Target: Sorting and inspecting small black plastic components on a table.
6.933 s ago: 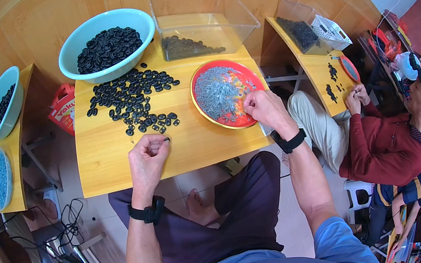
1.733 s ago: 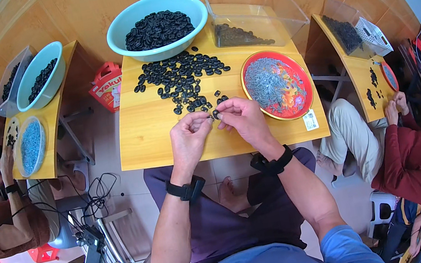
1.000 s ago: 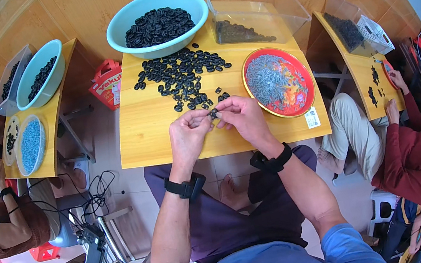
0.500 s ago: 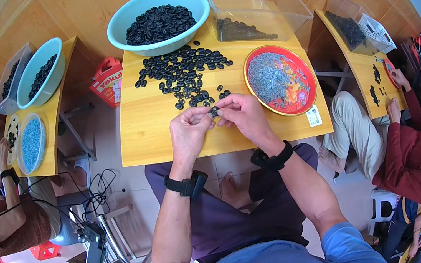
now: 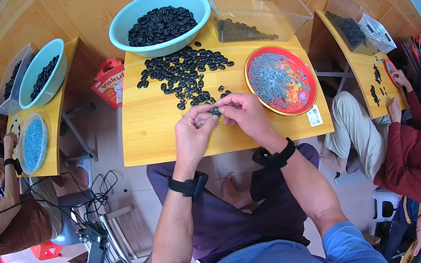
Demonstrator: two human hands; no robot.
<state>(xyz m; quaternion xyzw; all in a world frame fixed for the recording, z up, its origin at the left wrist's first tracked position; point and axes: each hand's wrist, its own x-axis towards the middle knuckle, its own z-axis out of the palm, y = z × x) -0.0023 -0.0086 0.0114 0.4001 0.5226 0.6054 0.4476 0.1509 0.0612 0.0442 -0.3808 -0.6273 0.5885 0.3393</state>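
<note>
Two hands (image 5: 192, 135) in tight pinch on small blk pc (image 5: 215, 112); glossy blk ovals (image 5: 186, 71) on wood-grain tbl (image 5: 150, 136).

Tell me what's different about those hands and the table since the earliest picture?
The right hand has moved left from the red tray to meet the left hand. Both now pinch a small black piece; earlier, only the left held one. The tray, turquoise bowl and loose black pieces look much as they were.
</note>
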